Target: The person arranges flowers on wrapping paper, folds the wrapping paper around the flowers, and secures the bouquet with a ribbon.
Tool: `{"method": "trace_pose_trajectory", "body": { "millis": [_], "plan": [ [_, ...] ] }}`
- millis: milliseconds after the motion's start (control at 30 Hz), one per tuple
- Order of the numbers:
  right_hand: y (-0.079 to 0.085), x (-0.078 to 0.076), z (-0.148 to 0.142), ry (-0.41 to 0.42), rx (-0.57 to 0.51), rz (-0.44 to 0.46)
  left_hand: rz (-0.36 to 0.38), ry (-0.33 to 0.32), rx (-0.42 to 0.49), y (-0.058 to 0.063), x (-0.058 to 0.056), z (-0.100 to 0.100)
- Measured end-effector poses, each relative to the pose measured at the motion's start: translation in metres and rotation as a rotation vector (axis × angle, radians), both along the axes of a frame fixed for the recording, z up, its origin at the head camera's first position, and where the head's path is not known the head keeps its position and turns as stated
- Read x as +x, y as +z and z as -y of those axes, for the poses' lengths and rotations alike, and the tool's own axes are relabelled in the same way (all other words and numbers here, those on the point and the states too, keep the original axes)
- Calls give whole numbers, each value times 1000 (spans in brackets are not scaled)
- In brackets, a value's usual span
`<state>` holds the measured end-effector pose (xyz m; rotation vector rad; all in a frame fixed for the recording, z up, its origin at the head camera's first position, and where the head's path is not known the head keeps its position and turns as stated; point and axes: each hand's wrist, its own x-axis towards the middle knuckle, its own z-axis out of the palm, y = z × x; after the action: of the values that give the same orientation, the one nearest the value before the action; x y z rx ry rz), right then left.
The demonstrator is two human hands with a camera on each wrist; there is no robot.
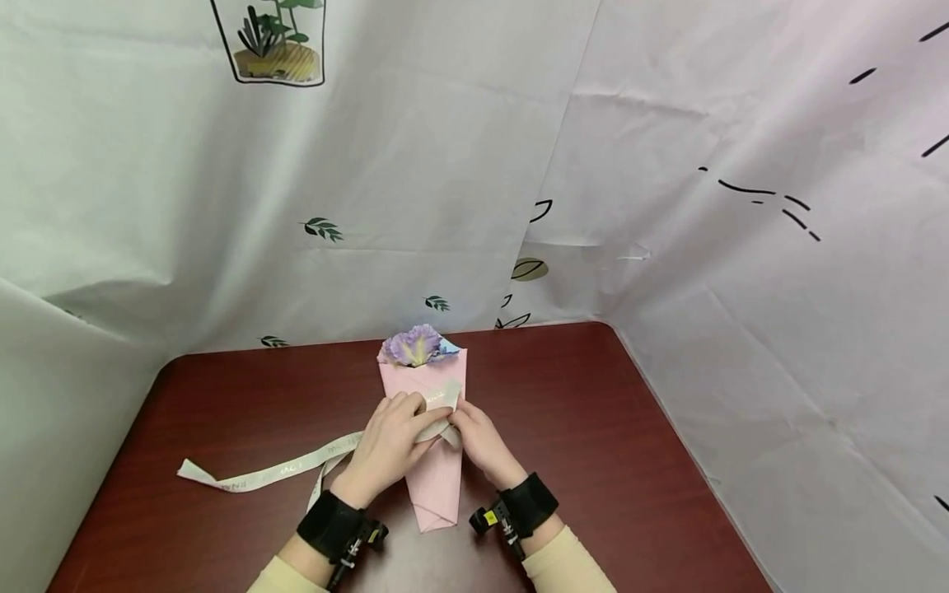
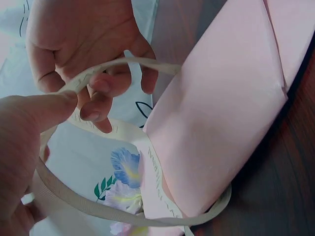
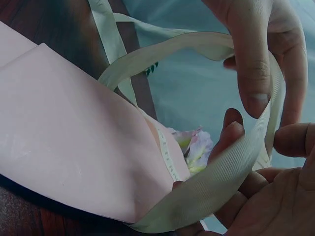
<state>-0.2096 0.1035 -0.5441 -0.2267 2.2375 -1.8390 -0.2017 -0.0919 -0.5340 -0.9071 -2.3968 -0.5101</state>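
A flower bouquet in pink wrapping paper [image 1: 433, 487] lies on the table, its purple flower [image 1: 413, 346] pointing away from me. A pale cream ribbon [image 1: 278, 472] with printed lettering passes around the wrap and forms a loop above it. My left hand [image 1: 387, 436] pinches the ribbon between thumb and fingers, over the wrap's middle. Opposite it, my right hand [image 1: 483, 445] holds the same loop with curled fingers at the wrap's right edge. In the right wrist view the loop [image 3: 206, 189] stands raised off the paper, between both hands. Blue and lilac petals [image 2: 127, 167] show in the left wrist view.
One long ribbon tail trails left across the dark red table [image 1: 593, 428]. A white printed curtain [image 1: 415, 165] hangs behind the table and along its sides. Each wrist wears a black strap [image 1: 334, 527] with a small camera.
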Motion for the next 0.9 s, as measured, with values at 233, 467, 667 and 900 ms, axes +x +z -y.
{"method": "trace_pose_trajectory", "body": {
  "millis": [233,467,667,900],
  "plan": [
    [2,0,-1,19,12,-13,2,-8,1,-1,-2,1],
    [1,0,0,36,-17,-7,153,11,-13,-2,-1,1],
    [0,0,1,15,-57,20,343,9,38,-6,-3,2],
    [-2,0,1,-1,-68,12,252,-25,42,-8,-4,3]
  ]
}}
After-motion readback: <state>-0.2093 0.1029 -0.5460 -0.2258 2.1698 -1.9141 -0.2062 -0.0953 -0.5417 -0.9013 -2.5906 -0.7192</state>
